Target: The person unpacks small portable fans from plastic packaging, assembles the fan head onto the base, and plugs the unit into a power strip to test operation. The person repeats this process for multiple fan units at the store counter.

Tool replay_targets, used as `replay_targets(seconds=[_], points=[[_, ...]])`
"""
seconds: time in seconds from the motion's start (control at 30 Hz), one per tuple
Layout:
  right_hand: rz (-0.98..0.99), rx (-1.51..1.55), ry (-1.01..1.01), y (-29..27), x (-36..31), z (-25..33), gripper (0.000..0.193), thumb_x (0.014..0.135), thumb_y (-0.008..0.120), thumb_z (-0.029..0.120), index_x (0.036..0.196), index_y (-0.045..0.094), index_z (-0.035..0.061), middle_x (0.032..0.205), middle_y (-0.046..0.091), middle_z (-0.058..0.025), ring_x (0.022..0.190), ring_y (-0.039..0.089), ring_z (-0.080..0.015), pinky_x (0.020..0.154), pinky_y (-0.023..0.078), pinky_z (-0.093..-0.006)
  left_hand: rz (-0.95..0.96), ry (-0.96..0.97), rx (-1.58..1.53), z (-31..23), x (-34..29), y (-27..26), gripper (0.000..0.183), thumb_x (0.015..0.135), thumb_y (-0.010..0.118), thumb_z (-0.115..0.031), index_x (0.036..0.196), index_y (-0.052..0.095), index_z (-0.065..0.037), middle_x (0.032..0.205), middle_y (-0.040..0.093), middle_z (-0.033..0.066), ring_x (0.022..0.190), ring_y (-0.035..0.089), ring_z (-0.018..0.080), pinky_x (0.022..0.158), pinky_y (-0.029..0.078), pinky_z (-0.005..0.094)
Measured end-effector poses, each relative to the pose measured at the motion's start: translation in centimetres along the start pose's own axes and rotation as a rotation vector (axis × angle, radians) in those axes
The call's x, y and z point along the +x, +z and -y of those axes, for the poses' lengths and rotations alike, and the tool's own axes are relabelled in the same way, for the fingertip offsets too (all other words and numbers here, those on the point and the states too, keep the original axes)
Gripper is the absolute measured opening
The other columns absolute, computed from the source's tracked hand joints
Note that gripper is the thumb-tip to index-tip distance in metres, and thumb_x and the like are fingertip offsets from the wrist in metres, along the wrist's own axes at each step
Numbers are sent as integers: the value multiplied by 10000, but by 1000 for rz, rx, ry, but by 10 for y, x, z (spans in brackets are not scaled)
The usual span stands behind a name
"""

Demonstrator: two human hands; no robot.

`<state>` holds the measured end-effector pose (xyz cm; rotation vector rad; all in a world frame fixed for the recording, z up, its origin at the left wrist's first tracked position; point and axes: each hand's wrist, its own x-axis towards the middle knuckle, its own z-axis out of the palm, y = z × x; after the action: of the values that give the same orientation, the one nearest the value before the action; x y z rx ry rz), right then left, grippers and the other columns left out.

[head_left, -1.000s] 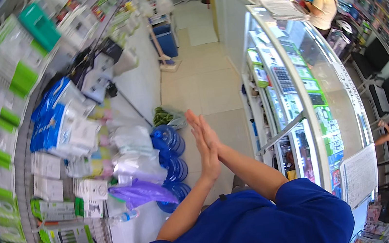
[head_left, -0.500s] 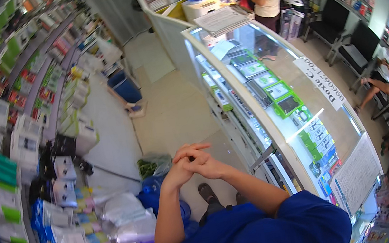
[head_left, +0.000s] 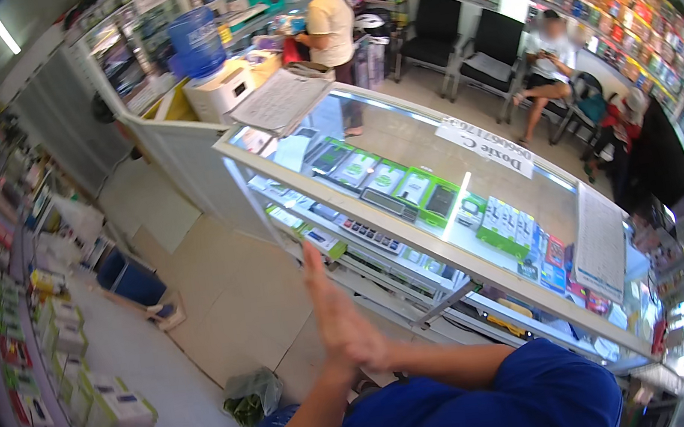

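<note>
My left hand is raised in front of my body with its fingers stretched straight up. Against its palm lies my right hand, its fingers running flat along the left ones and partly smeared by motion. I see no object between the two palms. The nearest thing beyond them is the glass display counter, apart from both hands.
Boxed phones and accessories fill the counter, with paper sheets on top. A blue bin and a plastic bag stand on the floor. One person stands beyond the counter; another sits near black chairs.
My clasped, interlaced fingers have come apart and straightened, palm against palm. The view has swung right, bringing more of the counter and the seated person into sight.
</note>
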<state>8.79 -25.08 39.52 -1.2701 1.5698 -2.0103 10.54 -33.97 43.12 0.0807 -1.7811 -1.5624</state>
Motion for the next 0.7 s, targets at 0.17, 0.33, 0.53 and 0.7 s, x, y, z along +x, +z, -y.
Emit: replay_targets(seconds=[0.17,0.33,0.53,0.7], points=[[-109,-45,-147,-28,32,42,913,1083,316,631,1711,57,21,1784,20,-224,1654,17,-366,1309,44,-498,248,153,-65,-7,-2,26,717,1133,247,-404,1667,133,60,1749,55,278,1626,85,417,1316,88,510],[-269,-183,-249,-93,24,73,850,1070,305,682,1635,409,55,1763,87,-277,1627,118,-459,1282,147,-563,371,283,-87,-27,18,67,682,1103,387,-352,1622,296,81,1682,275,321,1573,282,454,1276,222,547],[-83,-486,-213,-128,-24,75,640,1028,613,511,1491,544,75,1395,517,-255,1359,487,-407,1136,379,-567,1210,286,-284,-32,47,109,593,1100,491,-308,1575,426,40,1548,488,249,1447,479,392,1172,412,526],[-642,-347,51,-190,-80,77,633,1088,515,458,1574,430,62,1299,596,-202,1181,624,-344,1051,479,-453,1152,-138,-138,-15,11,138,580,1088,529,-253,1581,403,26,1480,523,273,1378,544,369,1139,447,512]])
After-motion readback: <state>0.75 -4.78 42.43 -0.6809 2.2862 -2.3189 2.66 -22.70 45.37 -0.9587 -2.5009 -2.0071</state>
